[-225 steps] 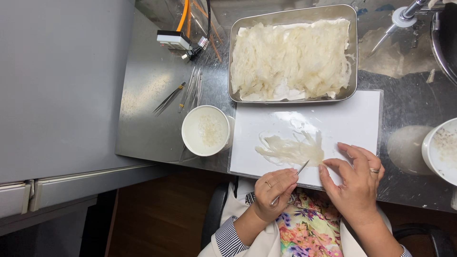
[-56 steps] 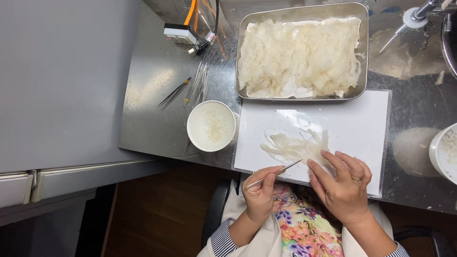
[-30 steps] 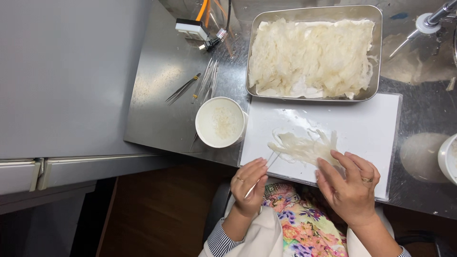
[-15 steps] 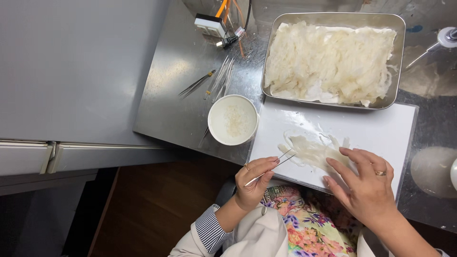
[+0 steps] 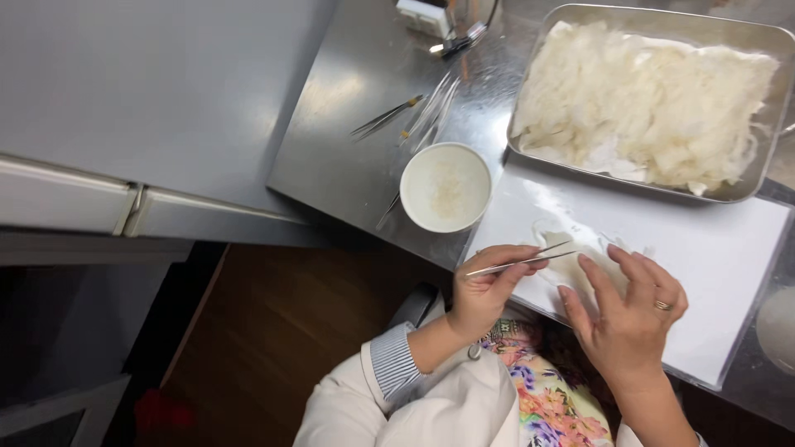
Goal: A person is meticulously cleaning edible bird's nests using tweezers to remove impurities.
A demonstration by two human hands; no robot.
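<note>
bowl (image 5: 445, 187) left of board (image 5: 712, 248), tray (image 5: 654, 99) behind — tweezers (image 5: 520, 261) over board

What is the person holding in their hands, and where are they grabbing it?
The left hand pinches metal tweezers near their back end. The right hand holds nothing; its fingers press flat on the pale translucent piece on the white board.

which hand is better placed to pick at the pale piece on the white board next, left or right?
Left, probably. The left hand holds the tweezers, whose tips already lie over the pale translucent piece on the white board. The right hand lies flat on that piece and holds no tool.
</note>
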